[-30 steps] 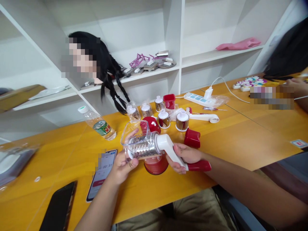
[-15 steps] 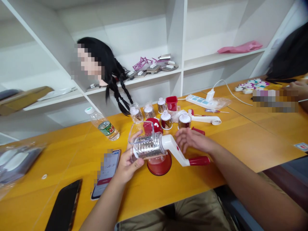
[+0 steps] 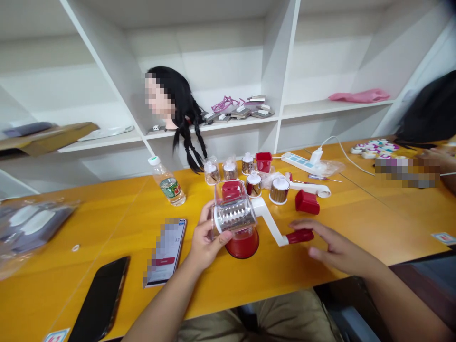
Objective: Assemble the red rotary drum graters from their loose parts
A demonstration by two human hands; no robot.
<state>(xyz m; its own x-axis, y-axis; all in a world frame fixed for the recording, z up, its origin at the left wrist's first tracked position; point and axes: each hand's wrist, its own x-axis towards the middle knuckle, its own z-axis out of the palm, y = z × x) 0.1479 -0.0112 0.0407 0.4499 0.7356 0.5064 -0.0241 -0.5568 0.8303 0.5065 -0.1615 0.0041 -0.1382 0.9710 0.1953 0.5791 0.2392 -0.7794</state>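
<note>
Head view: a rotary grater [image 3: 235, 216] stands on its red suction base [image 3: 243, 244] at the middle of an orange tabletop [image 3: 356, 209]. The left hand [image 3: 206, 237] has a closed grip round the grater's clear drum housing. The white crank [image 3: 272, 225] runs from the drum toward 4 o'clock and ends in a red handle [image 3: 299, 236]. The right hand [image 3: 333, 244], grip open with fingers spread, hovers just beside the handle at its 3 o'clock and is the nearer hand. A red pusher block [image 3: 307, 202] sits at the handle's 12 o'clock. There is bare tabletop at 5 o'clock, up to the near edge.
</note>
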